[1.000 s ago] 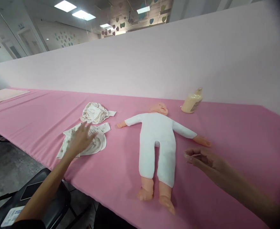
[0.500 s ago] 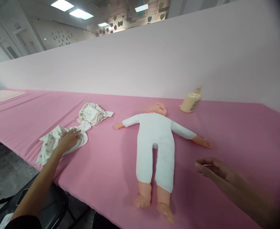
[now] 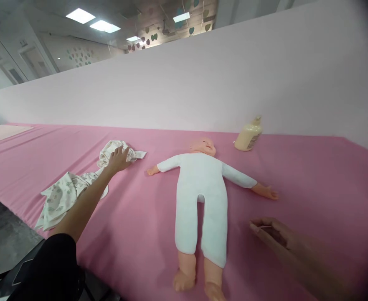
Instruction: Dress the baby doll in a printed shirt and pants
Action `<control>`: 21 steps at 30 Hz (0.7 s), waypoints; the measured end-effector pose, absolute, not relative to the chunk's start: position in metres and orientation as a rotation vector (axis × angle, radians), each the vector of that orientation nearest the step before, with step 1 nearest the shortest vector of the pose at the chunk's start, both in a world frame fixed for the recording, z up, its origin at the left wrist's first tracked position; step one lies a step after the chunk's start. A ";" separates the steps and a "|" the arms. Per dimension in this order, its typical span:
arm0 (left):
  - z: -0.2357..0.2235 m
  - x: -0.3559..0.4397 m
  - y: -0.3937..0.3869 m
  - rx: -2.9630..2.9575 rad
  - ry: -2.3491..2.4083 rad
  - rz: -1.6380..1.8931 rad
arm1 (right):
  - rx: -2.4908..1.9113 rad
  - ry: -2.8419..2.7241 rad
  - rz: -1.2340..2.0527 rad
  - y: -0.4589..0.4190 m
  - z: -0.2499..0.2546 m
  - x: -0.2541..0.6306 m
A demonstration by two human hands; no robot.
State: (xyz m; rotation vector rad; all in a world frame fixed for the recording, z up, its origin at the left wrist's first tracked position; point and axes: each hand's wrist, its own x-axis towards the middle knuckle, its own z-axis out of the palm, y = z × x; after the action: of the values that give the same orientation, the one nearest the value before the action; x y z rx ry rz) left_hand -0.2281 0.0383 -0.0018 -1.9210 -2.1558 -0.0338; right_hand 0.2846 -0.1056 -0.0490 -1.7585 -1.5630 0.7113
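A baby doll (image 3: 201, 188) in a white bodysuit lies face up, arms spread, on the pink tablecloth (image 3: 315, 179). My left hand (image 3: 117, 159) reaches out over the table and rests on a crumpled cream baby garment (image 3: 106, 147) left of the doll, fingers loosely bent over the cloth. A second patterned cream garment (image 3: 60, 196) lies under my forearm near the table's front edge. My right hand (image 3: 273, 234) hovers low over the cloth to the right of the doll's legs, fingers loosely curled, with nothing seen in it.
A cream lotion bottle (image 3: 248, 136) lies tilted against the white partition wall (image 3: 202, 83) behind the doll. A black chair (image 3: 27, 271) stands below the table's front edge at the left. A pale pink sheet (image 3: 2, 130) covers the far left.
My left hand dragged the patterned garment left towards the table edge, let it go, then reached forward onto the farther crumpled garment. My right hand drifted slightly nearer to me.
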 end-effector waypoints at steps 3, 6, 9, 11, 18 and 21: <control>-0.008 -0.224 0.072 -1.939 -2.157 0.145 | -1.702 -1.564 0.877 -0.102 -0.055 0.291; -0.010 -0.230 0.098 -1.956 -2.232 0.246 | -1.679 -1.587 0.957 -0.099 -0.059 0.296; -0.011 -0.231 0.117 -1.936 -2.274 0.284 | -1.658 -1.561 0.932 -0.101 -0.058 0.294; -0.010 -0.228 0.125 -1.913 -2.274 0.271 | -1.659 -1.526 0.917 -0.103 -0.056 0.291; 0.015 -0.227 0.129 -1.779 -2.290 0.007 | -1.674 -1.533 0.970 -0.103 -0.059 0.292; 0.043 -0.234 0.130 -1.644 -2.324 -0.200 | -1.687 -1.521 0.980 -0.103 -0.062 0.292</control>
State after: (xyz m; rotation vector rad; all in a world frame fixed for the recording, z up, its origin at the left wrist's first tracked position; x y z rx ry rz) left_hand -0.2345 0.1296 0.0428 -1.6444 -2.3244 -0.2001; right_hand 0.2923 -0.1027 -0.0617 -1.6869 -1.5214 0.9797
